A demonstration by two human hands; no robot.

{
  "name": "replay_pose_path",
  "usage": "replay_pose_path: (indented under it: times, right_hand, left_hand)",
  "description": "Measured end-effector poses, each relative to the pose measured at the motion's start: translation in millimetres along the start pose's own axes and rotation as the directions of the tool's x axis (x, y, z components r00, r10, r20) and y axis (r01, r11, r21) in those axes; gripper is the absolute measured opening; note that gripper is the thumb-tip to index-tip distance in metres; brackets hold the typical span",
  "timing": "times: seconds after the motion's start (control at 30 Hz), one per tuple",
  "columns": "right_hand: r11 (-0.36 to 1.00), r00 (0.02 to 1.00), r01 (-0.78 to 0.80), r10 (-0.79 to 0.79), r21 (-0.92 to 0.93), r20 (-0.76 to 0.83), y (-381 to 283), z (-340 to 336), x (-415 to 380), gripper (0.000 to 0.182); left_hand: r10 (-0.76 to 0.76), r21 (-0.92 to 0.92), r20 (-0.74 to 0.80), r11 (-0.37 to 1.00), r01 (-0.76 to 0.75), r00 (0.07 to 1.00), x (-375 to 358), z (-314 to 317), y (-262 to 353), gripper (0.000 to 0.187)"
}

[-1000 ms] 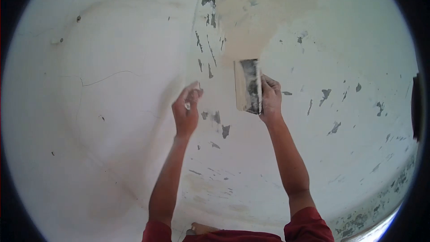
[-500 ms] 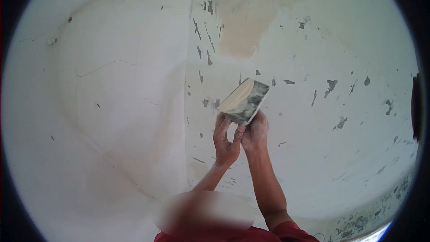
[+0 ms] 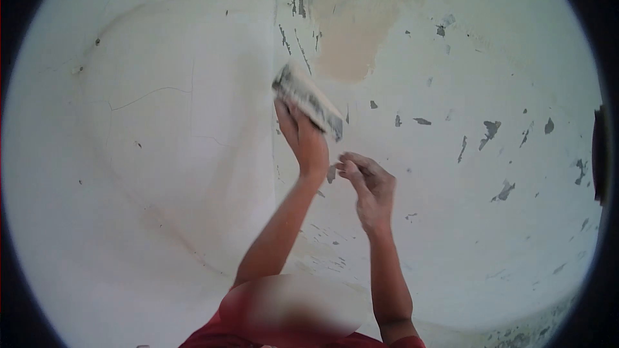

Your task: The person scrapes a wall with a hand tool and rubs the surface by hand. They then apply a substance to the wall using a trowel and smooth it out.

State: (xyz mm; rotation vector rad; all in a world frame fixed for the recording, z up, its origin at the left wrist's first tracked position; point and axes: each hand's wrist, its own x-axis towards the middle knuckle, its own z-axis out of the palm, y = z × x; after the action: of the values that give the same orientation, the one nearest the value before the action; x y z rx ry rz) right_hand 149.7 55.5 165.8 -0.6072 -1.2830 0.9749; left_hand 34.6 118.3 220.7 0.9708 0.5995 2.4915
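Observation:
My left hand (image 3: 304,138) is closed round the near side of a rectangular plaster-smeared tool (image 3: 308,102), which is tilted down to the right in front of the wall corner. Pale plaster and dark patches show on the tool, and its edges are slightly blurred. Below and to the right of it is my right hand (image 3: 371,187), apart from the tool. Its thumb and fingers are pressed together at the tips; whether anything small is between them is hidden.
A smooth pale wall (image 3: 148,142) with cracks spans the left. The right wall (image 3: 445,219) has many grey chipped spots and a beige patch (image 3: 351,38) near the top. A dark object (image 3: 599,154) stands at the right edge.
The tool has moved up and left with my left hand and turned the other way. My right hand has come off it and now stands lower right, apart from my left hand.

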Motion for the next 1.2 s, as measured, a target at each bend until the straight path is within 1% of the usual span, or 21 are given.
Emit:
replay_pose_path:
  times: [0.1,0.13,0.2,0.23,0.3,0.33,0.4,0.43,0.53,0.6,0.63,0.7,0.73,0.8,0.83,0.9,0.93,1.0,1.03,1.17,1.2]
  right_hand:
    - [0.934,0.975,0.178,-0.211,-0.311,-0.076,-23.3,-48.4,-12.0,0.020]
    - [0.908,0.957,0.213,-0.268,-0.360,-0.110,-30.1,-63.3,-13.6,0.020]
    - [0.814,0.915,0.199,-0.354,-0.545,-0.196,-48.6,-84.2,-8.8,0.016]
    - [0.822,0.918,0.203,-0.349,-0.532,-0.190,-57.4,-91.8,-0.2,0.016]
    - [0.463,0.711,0.418,-0.703,-0.782,-0.036,-73.2,-103.2,26.9,0.014]
    - [0.475,0.711,0.423,-0.702,-0.772,-0.042,-77.3,-110.4,37.9,0.014]
    - [0.218,0.517,0.547,-0.848,-0.809,0.121,-84.2,-129.2,57.5,0.018]
    - [0.082,0.471,0.525,-0.857,-0.847,0.209,-87.8,-146.5,59.4,0.020]
    - [0.030,0.366,0.508,-0.912,-0.861,0.184,-80.3,-199.6,48.9,0.019]
    - [0.166,0.368,0.486,-0.929,-0.858,0.029,-70.5,-221.6,37.8,0.019]
    - [0.174,0.368,0.494,-0.930,-0.852,0.023,-62.1,-233.9,34.2,0.019]
    - [0.299,0.386,0.494,-0.917,-0.817,-0.102,-48.1,-253.1,31.8,0.020]
    - [0.304,0.384,0.499,-0.917,-0.812,-0.108,-45.3,-258.2,33.2,0.020]
    - [0.204,0.339,0.600,-0.941,-0.774,0.015,-44.0,-261.1,31.1,0.020]
    - [0.213,0.341,0.600,-0.940,-0.771,0.006,-46.6,-260.2,32.5,0.020]
    - [0.033,0.330,0.558,-0.926,-0.829,0.185,-51.3,-256.3,34.5,0.019]
    - [0.040,0.340,0.562,-0.922,-0.826,0.187,-49.5,-256.8,33.8,0.019]
    - [0.048,0.309,0.543,-0.940,-0.838,0.146,-47.3,-256.9,34.3,0.018]
    - [0.039,0.308,0.550,-0.938,-0.834,0.159,-47.4,-260.5,32.7,0.018]
    - [0.079,0.328,0.583,-0.933,-0.808,0.146,-46.5,-270.6,28.7,0.019]
    - [0.084,0.345,0.601,-0.924,-0.795,0.163,-47.6,-271.7,28.5,0.019]
  left_hand:
    - [0.310,0.247,0.142,0.908,-0.337,0.940,56.4,22.3,3.6,0.036]
    - [0.322,0.258,0.144,0.901,-0.349,0.936,67.5,31.5,6.2,0.036]
    - [0.409,0.357,0.282,0.795,-0.491,0.868,82.5,47.4,10.4,0.035]
    - [0.417,0.369,0.283,0.784,-0.499,0.864,86.5,54.6,7.1,0.035]
    - [0.427,0.329,0.337,0.782,-0.530,0.839,89.3,68.6,-1.1,0.039]
    - [0.433,0.336,0.343,0.772,-0.540,0.833,90.9,70.6,-5.3,0.039]
    - [0.409,0.462,0.353,0.706,-0.537,0.842,93.6,75.0,-13.5,0.038]
    - [0.420,0.465,0.357,0.695,-0.549,0.834,94.0,76.9,-14.1,0.038]
    - [0.480,0.458,0.337,0.668,-0.586,0.810,97.0,82.0,-17.5,0.037]
    - [0.496,0.513,0.345,0.611,-0.603,0.797,99.5,85.7,-21.7,0.034]
    - [0.502,0.519,0.347,0.601,-0.608,0.792,97.7,89.9,-23.0,0.034]
    - [0.608,0.598,0.375,0.418,-0.684,0.699,92.2,102.2,-28.6,0.031]
    - [0.613,0.599,0.379,0.409,-0.689,0.693,88.8,108.8,-32.1,0.031]
    - [0.722,0.557,0.401,0.296,-0.776,0.563,79.9,119.9,-39.0,0.027]
    - [0.721,0.558,0.409,0.287,-0.778,0.559,71.0,127.5,-38.1,0.027]
    - [0.703,0.508,0.394,0.370,-0.778,0.592,52.3,137.7,-31.9,0.031]
    - [0.698,0.518,0.395,0.368,-0.772,0.597,45.0,137.6,-23.2,0.031]
    - [0.530,0.457,0.429,0.571,-0.682,0.732,37.9,135.6,-4.4,0.035]
    - [0.408,0.417,0.400,0.716,-0.559,0.821,47.7,126.0,-2.1,0.039]
    - [0.506,0.296,0.310,0.753,-0.588,0.805,75.2,95.2,20.7,0.039]
    - [0.558,0.378,0.314,0.668,-0.641,0.768,88.3,91.8,26.3,0.040]
